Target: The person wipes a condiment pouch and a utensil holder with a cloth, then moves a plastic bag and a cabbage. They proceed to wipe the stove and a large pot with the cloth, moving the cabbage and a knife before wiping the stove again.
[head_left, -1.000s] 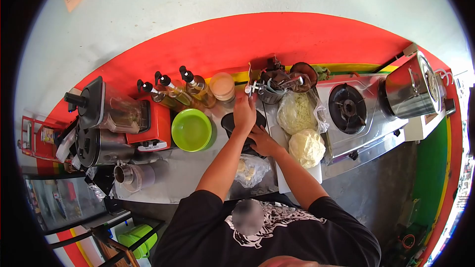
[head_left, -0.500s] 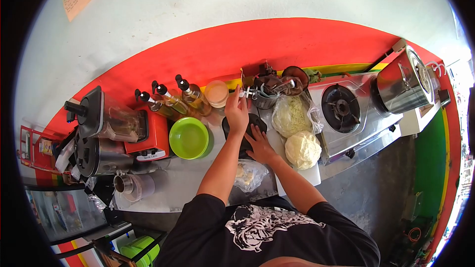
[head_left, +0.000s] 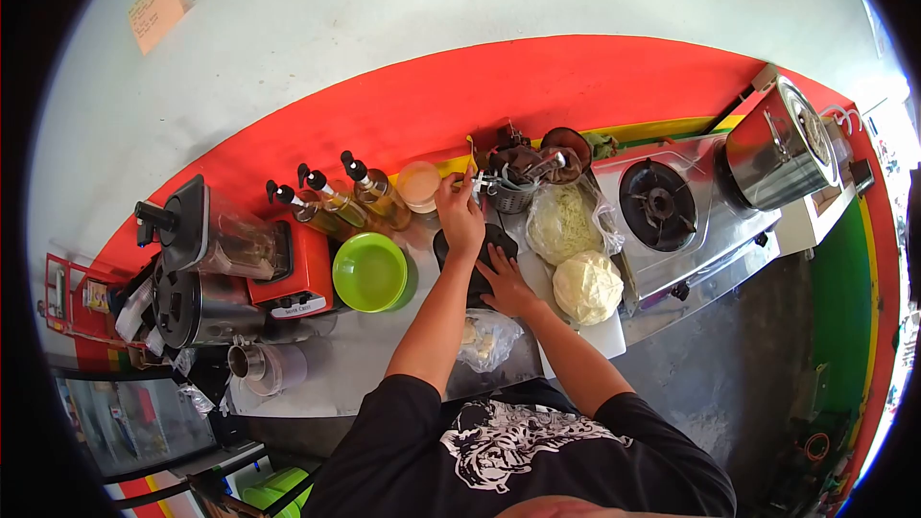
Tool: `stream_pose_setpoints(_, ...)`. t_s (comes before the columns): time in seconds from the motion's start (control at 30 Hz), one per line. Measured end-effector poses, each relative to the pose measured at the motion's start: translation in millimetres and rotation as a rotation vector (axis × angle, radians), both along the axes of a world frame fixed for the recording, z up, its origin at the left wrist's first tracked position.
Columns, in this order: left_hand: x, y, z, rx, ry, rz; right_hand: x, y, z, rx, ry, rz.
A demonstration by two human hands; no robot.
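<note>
- A blender [head_left: 206, 235] stands at the left end of the table [head_left: 365, 350], and pump bottles [head_left: 336, 200] line the far edge.
- A green bowl [head_left: 369, 271] sits just left of the person's left forearm.
- The left hand [head_left: 460, 216] is over the far rim of the black dish [head_left: 477, 251]. Its fingers curl toward the utensil basket [head_left: 513, 196] at the far edge, and I cannot tell whether it grips anything.
- The black dish lies mid-table beneath both hands. Its long axis seems to run from far edge to near edge, with the far end toward the basket and the near end toward a plastic bag [head_left: 487, 339].
- The right hand [head_left: 506, 283] lies spread flat, palm down, on the dish's near right part and grasps nothing.
- A cabbage [head_left: 587, 286] lies just right of the dish, with the gas stove [head_left: 657, 203] beyond it.
</note>
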State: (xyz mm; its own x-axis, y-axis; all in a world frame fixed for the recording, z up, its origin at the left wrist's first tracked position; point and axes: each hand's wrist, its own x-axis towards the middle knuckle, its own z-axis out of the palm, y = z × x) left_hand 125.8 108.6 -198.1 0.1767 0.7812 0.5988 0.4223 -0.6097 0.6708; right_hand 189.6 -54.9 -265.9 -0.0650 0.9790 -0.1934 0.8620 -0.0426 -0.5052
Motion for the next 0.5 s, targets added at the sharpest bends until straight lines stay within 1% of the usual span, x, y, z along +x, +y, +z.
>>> stream_pose_setpoints(0.2,-4,-7,9,-0.023,0.096,0.025,-3,-2,-5,0.029,0.015,-0.031)
stream_pose_setpoints(0.27,-8,-7,5,-0.036,0.129,0.024,-5,-4,-5,0.027,0.012,-0.036)
stream_pose_setpoints(0.37,-11,-7,2,-0.076,0.091,-0.019,-7,-4,0,0.018,-0.026,-0.048)
stream_pose_setpoints(0.43,-17,-9,-2,-0.043,0.044,-0.063,-10,0,-2,0.0,-0.051,-0.05)
stream_pose_setpoints(0.47,-22,-10,-3,-0.043,0.111,-0.053,-13,4,-10,0.054,-0.039,-0.129)
stream_pose_setpoints(0.5,-28,-14,-6,-0.063,0.122,-0.053,-16,4,-18,0.101,-0.027,-0.207)
